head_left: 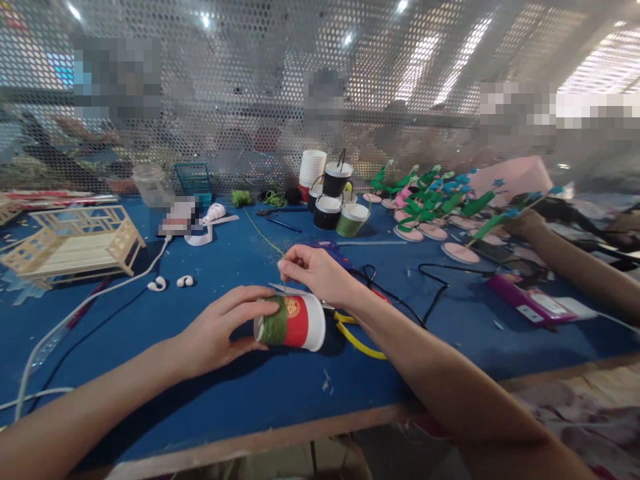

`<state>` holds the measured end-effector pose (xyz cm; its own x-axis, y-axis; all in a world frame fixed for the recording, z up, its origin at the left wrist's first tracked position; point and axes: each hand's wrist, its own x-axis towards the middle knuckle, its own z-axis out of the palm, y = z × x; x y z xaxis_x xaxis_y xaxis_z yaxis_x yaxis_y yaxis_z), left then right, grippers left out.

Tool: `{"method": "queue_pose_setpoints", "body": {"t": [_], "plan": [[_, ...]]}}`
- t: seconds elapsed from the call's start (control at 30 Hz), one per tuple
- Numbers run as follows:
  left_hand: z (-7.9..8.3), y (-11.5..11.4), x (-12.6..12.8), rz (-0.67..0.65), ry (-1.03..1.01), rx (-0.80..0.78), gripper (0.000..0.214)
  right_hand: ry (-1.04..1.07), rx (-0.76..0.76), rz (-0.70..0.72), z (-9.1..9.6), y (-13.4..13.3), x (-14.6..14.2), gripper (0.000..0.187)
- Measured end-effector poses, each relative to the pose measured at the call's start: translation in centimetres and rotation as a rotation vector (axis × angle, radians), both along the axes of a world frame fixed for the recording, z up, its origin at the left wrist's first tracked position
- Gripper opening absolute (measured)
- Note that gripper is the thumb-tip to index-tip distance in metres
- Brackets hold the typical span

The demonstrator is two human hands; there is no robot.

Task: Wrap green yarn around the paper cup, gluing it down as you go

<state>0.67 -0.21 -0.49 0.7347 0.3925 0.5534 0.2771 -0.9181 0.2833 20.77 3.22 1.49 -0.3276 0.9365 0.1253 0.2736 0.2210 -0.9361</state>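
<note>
A red and white paper cup lies on its side, its base end wound with green yarn. My left hand grips that wrapped end, thumb below and fingers over the top. Just above the cup, my right hand pinches the green yarn, which runs back across the table to a small green ball. Behind and under the right wrist lie scissors with yellow handles, their blades partly hidden by the cup and hand.
Yarn-wrapped cups with handles and a stack of paper cups stand at the back. A wooden model bed, earbuds and a white cable are left. Green craft plants, a purple power strip and another person's arm are right.
</note>
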Motion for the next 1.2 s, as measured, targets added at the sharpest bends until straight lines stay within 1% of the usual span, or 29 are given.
{"method": "queue_pose_setpoints", "body": {"t": [0.27,0.47,0.57,0.7,0.77,0.83,0.9,0.93,1.0,1.03,1.07,1.13,1.2], "plan": [[0.2,0.0,0.0,-0.016,0.033,0.133,0.025,-0.109,-0.053,0.063,0.2,-0.3,-0.1,0.015],[0.1,0.0,-0.1,-0.01,0.074,0.201,0.028,-0.187,-0.065,0.129,0.3,-0.5,-0.1,0.014],[0.0,0.1,-0.2,-0.02,0.071,0.222,0.03,-0.275,-0.017,0.153,0.5,-0.7,0.0,0.014],[-0.4,0.2,-0.2,-0.01,0.082,0.239,0.034,-0.368,0.058,0.142,0.6,-0.9,0.0,0.014],[-0.6,0.2,-0.2,0.001,0.083,0.231,0.036,-0.388,0.073,0.14,0.6,-1.0,0.0,0.014],[-0.6,0.2,-0.1,0.009,0.074,0.201,0.033,-0.4,0.087,0.124,0.5,-1.0,0.1,0.014],[-0.5,0.1,0.0,0.033,0.044,0.12,0.03,-0.414,0.104,0.095,0.4,-1.0,0.1,0.015],[-0.4,0.1,0.0,0.061,0.017,0.05,0.036,-0.421,0.117,0.079,0.3,-1.0,0.1,0.015],[-0.3,0.0,0.2,0.139,-0.055,-0.155,0.053,-0.441,0.153,0.043,0.3,-1.2,0.0,0.014],[-0.2,0.0,0.3,0.178,-0.089,-0.279,0.057,-0.453,0.171,0.023,0.3,-1.3,-0.1,0.014],[-0.2,0.0,0.4,0.211,-0.118,-0.402,0.057,-0.467,0.187,0.005,0.4,-1.4,-0.3,0.013],[-0.2,-0.1,0.6,0.243,-0.16,-0.615,0.052,-0.494,0.215,-0.018,0.4,-1.8,-0.7,0.013],[-0.2,-0.2,0.8,0.256,-0.174,-0.75,0.047,-0.52,0.248,-0.026,0.3,-2.1,-1.0,0.012]]}}
